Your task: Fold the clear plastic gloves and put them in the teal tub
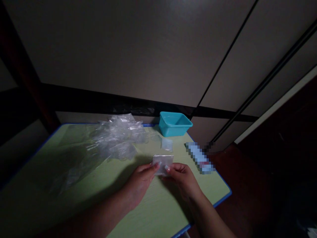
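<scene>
Between both hands is a small clear plastic bag (163, 160), held above the table near its middle. My left hand (143, 178) pinches its left side with the thumb on top. On the right side, my right hand (184, 178) grips it between thumb and fingers. Just beyond lies another small translucent packet (167, 144), flat on the table. A large heap of crumpled clear plastic bags (119, 137) spreads over the left part of the table.
The pale green table (141, 211) has a blue edge. A turquoise basket (175, 127) stands at its back right corner. A pixelated blue-white item (199, 157) lies along the right edge. Pale cabinet panels (123, 49) rise behind the table.
</scene>
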The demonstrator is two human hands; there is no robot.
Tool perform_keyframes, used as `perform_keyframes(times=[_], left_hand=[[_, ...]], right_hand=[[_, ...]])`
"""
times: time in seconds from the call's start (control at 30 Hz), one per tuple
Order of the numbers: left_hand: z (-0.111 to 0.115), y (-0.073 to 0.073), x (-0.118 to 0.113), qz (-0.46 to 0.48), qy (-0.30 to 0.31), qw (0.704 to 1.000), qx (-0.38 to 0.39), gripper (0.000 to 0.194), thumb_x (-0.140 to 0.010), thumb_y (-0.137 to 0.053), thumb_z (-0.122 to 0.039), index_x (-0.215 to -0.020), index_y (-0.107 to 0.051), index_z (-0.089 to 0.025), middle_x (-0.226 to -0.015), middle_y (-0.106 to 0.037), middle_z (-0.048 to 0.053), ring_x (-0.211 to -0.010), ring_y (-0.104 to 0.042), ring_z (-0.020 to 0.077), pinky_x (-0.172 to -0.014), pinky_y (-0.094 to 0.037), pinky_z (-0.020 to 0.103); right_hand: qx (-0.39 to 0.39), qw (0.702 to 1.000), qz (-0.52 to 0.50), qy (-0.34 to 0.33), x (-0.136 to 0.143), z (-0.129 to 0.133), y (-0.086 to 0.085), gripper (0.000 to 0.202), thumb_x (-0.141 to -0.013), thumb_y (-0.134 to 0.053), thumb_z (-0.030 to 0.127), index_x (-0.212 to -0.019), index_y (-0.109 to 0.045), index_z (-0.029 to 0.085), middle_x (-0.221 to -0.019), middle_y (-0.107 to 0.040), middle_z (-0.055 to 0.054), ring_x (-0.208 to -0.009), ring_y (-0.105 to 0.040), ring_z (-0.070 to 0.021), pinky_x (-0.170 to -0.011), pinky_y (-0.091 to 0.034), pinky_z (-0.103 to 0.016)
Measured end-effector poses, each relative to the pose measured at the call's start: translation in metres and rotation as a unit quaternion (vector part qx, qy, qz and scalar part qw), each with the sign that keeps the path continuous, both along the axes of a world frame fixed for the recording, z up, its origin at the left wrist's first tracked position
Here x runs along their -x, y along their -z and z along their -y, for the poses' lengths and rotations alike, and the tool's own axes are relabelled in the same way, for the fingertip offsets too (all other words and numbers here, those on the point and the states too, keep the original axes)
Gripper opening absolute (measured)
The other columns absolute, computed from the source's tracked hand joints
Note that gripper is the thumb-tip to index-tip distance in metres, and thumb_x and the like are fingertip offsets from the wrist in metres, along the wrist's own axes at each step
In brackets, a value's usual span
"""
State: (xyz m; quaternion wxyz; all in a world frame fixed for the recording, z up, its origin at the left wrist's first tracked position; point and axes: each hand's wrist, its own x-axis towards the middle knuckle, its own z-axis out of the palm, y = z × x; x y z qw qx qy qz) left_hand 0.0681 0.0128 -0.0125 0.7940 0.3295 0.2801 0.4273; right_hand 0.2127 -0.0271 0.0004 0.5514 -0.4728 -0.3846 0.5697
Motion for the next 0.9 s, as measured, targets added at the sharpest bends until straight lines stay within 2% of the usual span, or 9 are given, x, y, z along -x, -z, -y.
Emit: perform_keyframes(times=[0.13,0.47,0.67,0.8,0.9], left_hand=[[-0.001,0.003,0.000,0.000,-0.001,1.000,-0.002,0.035,-0.052,-0.087,-0.044,-0.070,-0.076,-0.016,-0.068,-0.071,0.003,-0.079,-0.062,0.0199,-0.082,-0.044,0.030],[0.001,0.000,0.001,0.006,0.005,1.000,-0.014,0.033,-0.059,-0.085,-0.042,-0.075,-0.076,-0.015,-0.077,-0.074,0.006,-0.087,-0.064,0.0231,-0.090,-0.042,0.034],[-0.001,0.004,0.002,0.004,0.006,1.000,-0.025,0.034,-0.061,-0.084,-0.045,-0.075,-0.076,-0.015,-0.077,-0.074,0.008,-0.088,-0.065,0.0253,-0.089,-0.045,0.035],[-0.001,0.008,0.004,0.007,-0.010,1.000,-0.014,0.039,-0.064,-0.082,-0.047,-0.088,-0.076,-0.018,-0.096,-0.074,0.008,-0.104,-0.063,0.0277,-0.098,-0.043,0.038],[0.000,0.007,0.006,0.009,-0.045,0.999,-0.005,0.044,-0.063,-0.082,-0.049,-0.099,-0.073,-0.026,-0.124,-0.065,0.005,-0.122,-0.053,0.0281,-0.102,-0.041,0.040]], right_hand=[[-0.006,1.000,-0.004,-0.001,0.004,-0.002,0.003,0.031,-0.060,-0.085,0.043,-0.068,-0.076,0.014,-0.064,-0.069,-0.004,-0.057,-0.055,-0.0093,-0.060,-0.044,-0.022],[-0.003,0.999,-0.035,-0.014,0.007,-0.003,-0.002,0.032,-0.060,-0.086,0.040,-0.076,-0.078,0.013,-0.066,-0.070,-0.006,-0.061,-0.058,-0.0133,-0.068,-0.045,-0.026],[-0.002,0.999,-0.052,-0.008,0.014,-0.008,0.008,0.032,-0.058,-0.087,0.041,-0.072,-0.078,0.014,-0.065,-0.070,-0.005,-0.061,-0.057,-0.0132,-0.069,-0.045,-0.027],[-0.009,0.999,-0.034,-0.013,0.005,-0.010,0.011,0.034,-0.059,-0.085,0.044,-0.070,-0.077,0.013,-0.066,-0.070,-0.005,-0.060,-0.056,-0.0125,-0.067,-0.044,-0.026],[-0.024,0.999,0.026,-0.015,-0.018,-0.020,0.000,0.036,-0.059,-0.085,0.046,-0.065,-0.075,0.012,-0.060,-0.067,-0.004,-0.054,-0.053,-0.0110,-0.061,-0.041,-0.025]])
